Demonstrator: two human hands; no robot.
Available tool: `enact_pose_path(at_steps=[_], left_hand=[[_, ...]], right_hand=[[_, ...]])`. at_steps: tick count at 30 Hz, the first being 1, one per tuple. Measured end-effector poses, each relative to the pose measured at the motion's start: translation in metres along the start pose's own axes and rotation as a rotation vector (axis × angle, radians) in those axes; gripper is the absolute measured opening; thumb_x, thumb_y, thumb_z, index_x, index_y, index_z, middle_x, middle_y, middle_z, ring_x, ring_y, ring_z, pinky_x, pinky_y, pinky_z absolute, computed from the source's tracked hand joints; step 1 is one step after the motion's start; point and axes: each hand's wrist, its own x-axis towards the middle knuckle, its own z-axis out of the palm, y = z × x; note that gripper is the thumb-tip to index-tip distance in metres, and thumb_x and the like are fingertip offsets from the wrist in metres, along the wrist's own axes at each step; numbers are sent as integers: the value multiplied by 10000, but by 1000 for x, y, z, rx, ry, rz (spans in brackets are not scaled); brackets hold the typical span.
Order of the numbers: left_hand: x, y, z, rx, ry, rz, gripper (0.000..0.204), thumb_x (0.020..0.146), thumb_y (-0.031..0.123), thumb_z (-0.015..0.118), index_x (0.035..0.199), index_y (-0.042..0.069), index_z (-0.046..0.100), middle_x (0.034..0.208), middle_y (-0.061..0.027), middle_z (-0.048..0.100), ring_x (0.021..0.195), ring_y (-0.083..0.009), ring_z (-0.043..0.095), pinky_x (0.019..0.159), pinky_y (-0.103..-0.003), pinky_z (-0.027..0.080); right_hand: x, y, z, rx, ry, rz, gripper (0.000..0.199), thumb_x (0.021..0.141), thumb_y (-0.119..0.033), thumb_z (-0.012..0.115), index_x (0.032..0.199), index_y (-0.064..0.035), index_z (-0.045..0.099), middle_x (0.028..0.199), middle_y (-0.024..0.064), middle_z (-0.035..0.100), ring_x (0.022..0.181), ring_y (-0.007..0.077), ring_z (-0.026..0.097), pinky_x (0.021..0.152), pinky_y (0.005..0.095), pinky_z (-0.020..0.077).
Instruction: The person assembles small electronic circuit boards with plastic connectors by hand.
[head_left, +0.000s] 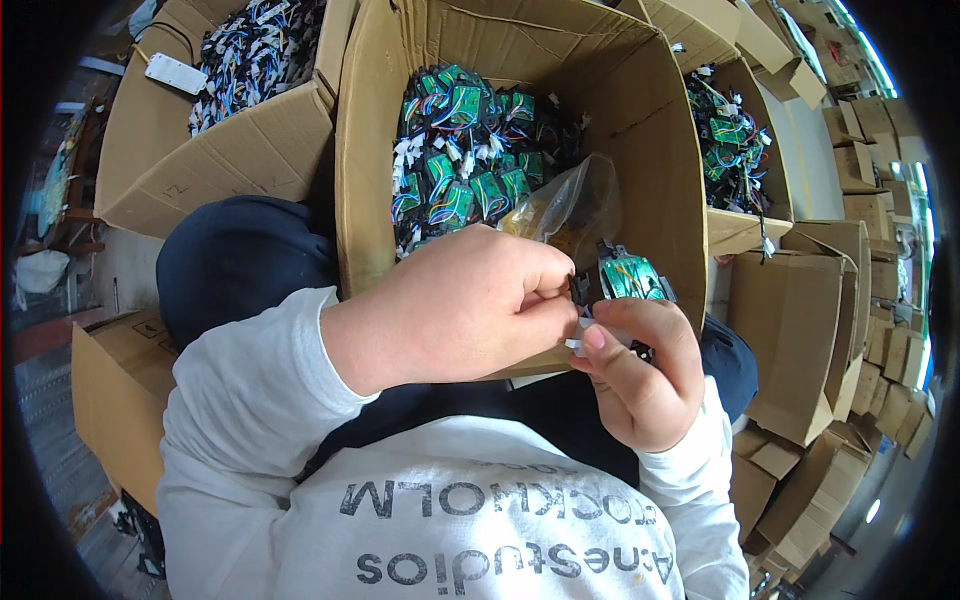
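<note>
Over the near side of a large cardboard box (650,130), my two hands meet in front of my body. My right hand (652,375) grips a circuit board assembly (632,278), a green board with wires in a dark frame. A white plug (577,346) shows by its fingertips. My left hand (460,305) is closed in a pinch beside the assembly. A small dark part shows at its fingertips, but I cannot make out what it is. Inside the box lie several similar green board assemblies (450,203) with coloured wires and white plugs, next to a clear plastic bag (580,205).
A box (215,165) of bundled wires stands at the left, with a white power strip (176,73) on its edge. To the right, another box (748,232) holds more boards. Stacked cartons (790,340) line the right side. An orange-brown carton (125,400) sits at the lower left.
</note>
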Motion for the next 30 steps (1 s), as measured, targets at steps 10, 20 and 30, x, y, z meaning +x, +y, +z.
enact_pose_path(at_steps=[10, 20, 30], left_hand=[[-1, -4, 2, 170, 88, 75, 119, 867, 63, 646, 773, -3, 618, 640, -119, 581, 550, -244, 562, 516, -347, 433], [-4, -3, 4, 280, 206, 192, 134, 815, 68, 668, 721, 9, 592, 692, -139, 612, 646, -335, 607, 568, -411, 478], [-5, -1, 5, 426, 250, 170, 192, 807, 101, 680, 695, 32, 540, 670, -122, 578, 643, -333, 590, 560, -430, 464]], right_hand=[[2, 0, 6, -129, 34, -151, 230, 676, 30, 791, 881, 33, 687, 970, 134, 606, 683, 193, 554, 541, 288, 443], [0, 3, 9, -96, 50, -228, 258, 651, 27, 788, 889, 40, 690, 924, 126, 597, 655, 185, 575, 522, 285, 438], [-1, 3, 12, -123, 47, -250, 245, 653, 10, 785, 876, 23, 685, 912, 107, 592, 662, 173, 568, 518, 282, 430]])
